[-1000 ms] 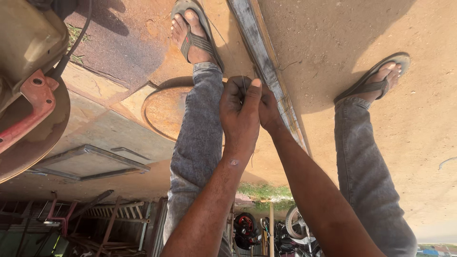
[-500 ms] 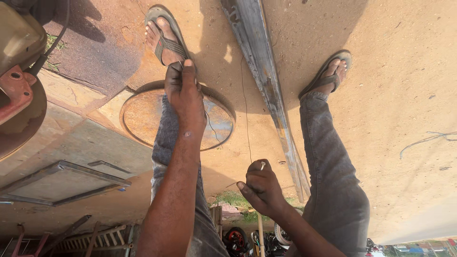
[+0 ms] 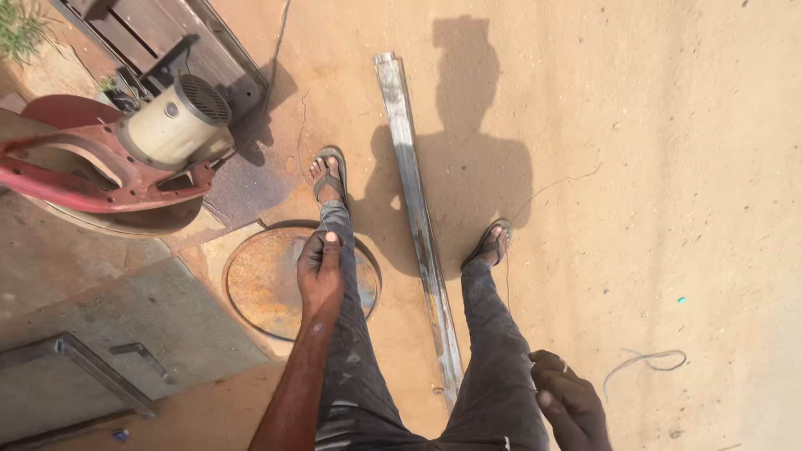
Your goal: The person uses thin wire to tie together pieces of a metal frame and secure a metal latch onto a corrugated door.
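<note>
— What changed just now?

— My hands let go and came apart. My left hand [image 3: 322, 266] hangs loosely curled and empty; my right hand [image 3: 568, 401] is empty too. The long grey metal bar [image 3: 418, 221] lies on the sandy ground [image 3: 668, 167] between my feet.

Right hand [image 3: 572, 405]: cut off by bottom edge, fingers curled, contents not discernible. Rusty round metal disc [image 3: 271, 284]: partly hidden behind left hand [image 3: 322, 267] and leg. Red-framed machine with cream motor [image 3: 125, 154]: cropped at left edge, possibly a saw.
</note>
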